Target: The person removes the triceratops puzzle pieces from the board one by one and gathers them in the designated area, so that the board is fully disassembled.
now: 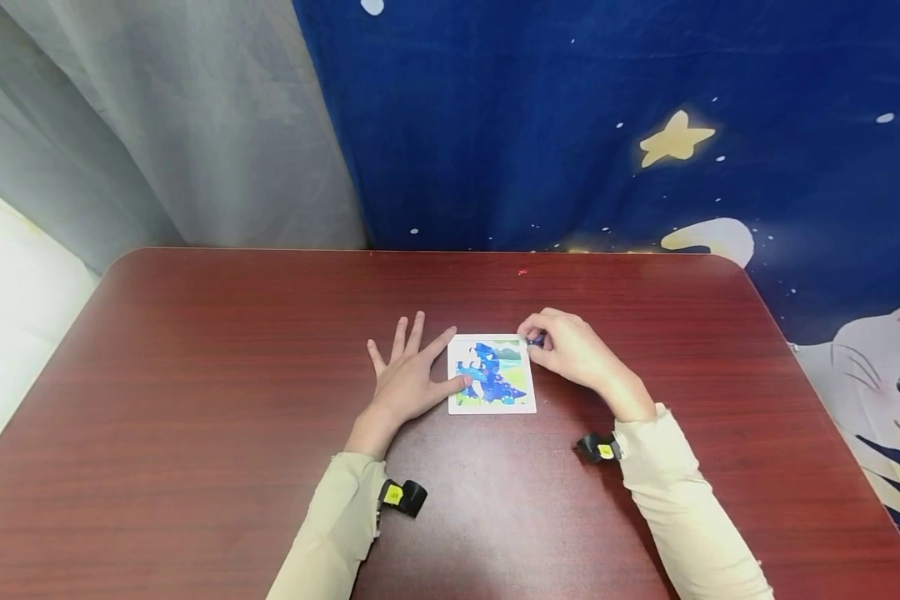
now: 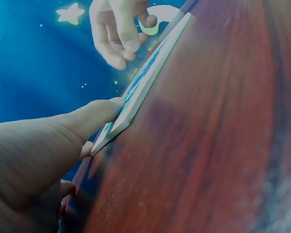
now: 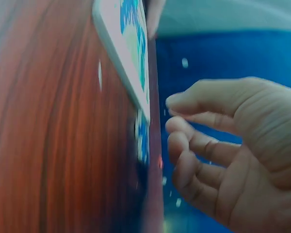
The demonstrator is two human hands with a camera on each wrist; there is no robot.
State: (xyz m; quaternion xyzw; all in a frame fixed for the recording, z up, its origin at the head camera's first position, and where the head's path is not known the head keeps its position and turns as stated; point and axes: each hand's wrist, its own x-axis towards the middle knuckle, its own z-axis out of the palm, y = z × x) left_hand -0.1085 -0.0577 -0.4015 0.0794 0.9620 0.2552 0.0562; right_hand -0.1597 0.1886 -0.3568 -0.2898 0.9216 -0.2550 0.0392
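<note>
A square picture puzzle with a white border (image 1: pixel 495 409) and a blue dinosaur picture lies flat on the table. My left hand (image 1: pixel 408 383) spreads its fingers at its left side, the thumb pressing on the picture and the index fingertip at the upper left corner. By the upper right corner is my right hand (image 1: pixel 570 354), its fingers loosely bent. A small dark-blue piece (image 1: pixel 539 341) shows between thumb and fingers in the head view. In the right wrist view this blue piece (image 3: pixel 142 141) lies on the table beside the puzzle's corner, apart from the fingertips.
The brown wooden table (image 1: pixel 195 400) has its far edge against a blue curtain (image 1: pixel 495 125) with stars and a grey curtain (image 1: pixel 217 125). A small red mark (image 1: pixel 522 272) is near the far edge. Black wrist cameras (image 1: pixel 405 497) sit at both cuffs.
</note>
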